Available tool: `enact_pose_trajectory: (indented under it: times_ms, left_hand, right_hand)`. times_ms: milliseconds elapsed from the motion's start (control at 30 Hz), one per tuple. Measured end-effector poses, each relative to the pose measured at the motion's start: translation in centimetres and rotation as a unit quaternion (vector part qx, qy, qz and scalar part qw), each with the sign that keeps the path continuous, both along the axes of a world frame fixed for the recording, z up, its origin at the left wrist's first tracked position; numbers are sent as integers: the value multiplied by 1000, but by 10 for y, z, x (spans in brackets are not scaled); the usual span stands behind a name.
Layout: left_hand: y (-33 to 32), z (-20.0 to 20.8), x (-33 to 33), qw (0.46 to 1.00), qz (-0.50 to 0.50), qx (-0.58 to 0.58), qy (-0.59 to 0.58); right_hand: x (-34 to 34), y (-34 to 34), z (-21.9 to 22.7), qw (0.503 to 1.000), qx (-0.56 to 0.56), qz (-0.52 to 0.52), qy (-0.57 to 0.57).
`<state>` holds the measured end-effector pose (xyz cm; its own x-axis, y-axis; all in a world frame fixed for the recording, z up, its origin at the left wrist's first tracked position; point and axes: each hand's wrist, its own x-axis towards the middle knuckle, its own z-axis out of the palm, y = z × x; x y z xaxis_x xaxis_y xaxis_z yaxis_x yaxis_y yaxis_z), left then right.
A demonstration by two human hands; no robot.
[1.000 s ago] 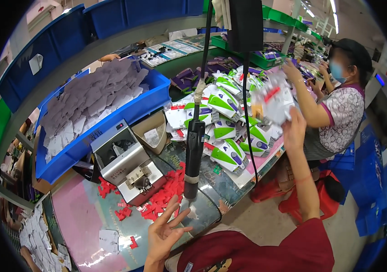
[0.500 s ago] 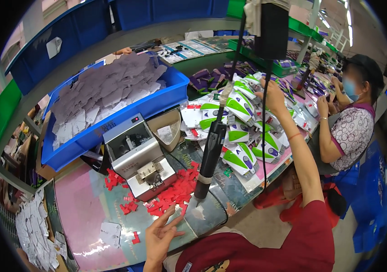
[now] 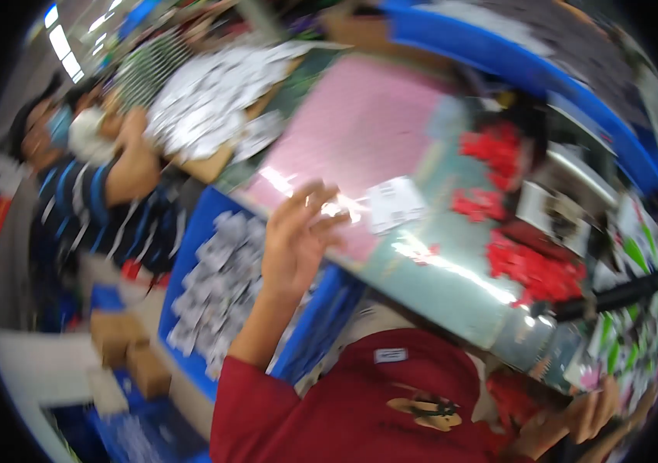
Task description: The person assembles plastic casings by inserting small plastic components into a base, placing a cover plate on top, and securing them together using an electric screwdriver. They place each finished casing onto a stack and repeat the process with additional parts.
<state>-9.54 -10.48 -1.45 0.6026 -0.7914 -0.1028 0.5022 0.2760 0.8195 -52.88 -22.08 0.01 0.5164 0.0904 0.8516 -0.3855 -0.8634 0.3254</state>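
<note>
My left hand [image 3: 296, 243] is raised at the table's near edge, fingers apart and holding nothing. A flat white plastic piece [image 3: 395, 205] lies on the table just beyond its fingertips. My right hand [image 3: 593, 413] is low at the right with bent fingers, beside a pile of white and green plastic shells [image 3: 641, 309]; blur hides whether it holds anything. Between the hands, small red plastic pieces [image 3: 533, 272] lie heaped around a metal box-shaped machine [image 3: 556, 220]. A black electric screwdriver [image 3: 610, 299] is near the shells.
A blue bin of white parts [image 3: 221, 297] stands below my left hand. Farther left, a person in a striped shirt [image 3: 105, 201] sits beside a heap of white pieces [image 3: 217, 100]. A large blue bin [image 3: 614, 119] borders the table at upper right. Cardboard boxes [image 3: 121, 339] are at lower left.
The view has swung left, bringing the striped-shirt person and blue bin of white parts in. My left hand has moved from the red pieces toward the white piece; my right hand has left the shell pile's far side.
</note>
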Motion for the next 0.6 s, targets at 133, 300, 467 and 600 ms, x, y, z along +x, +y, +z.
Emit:
enact_pose_trajectory:
  times_ms: [133, 300, 467, 600]
  left_hand:
    - [88, -23, 85, 969, 244, -19, 38]
    - [174, -81, 127, 931, 295, 212, -42]
    - [205, -128, 122, 881, 58, 391, -259]
    - [219, -141, 115, 672, -138, 500, -529]
  right_hand:
    - [79, 15, -36, 950, 250, 168, 83]
    - [163, 35, -36, 889, 331, 257, 184]
    - [177, 42, -48, 865, 360, 246, 248]
    - [179, 44, -55, 864, 352, 260, 251]
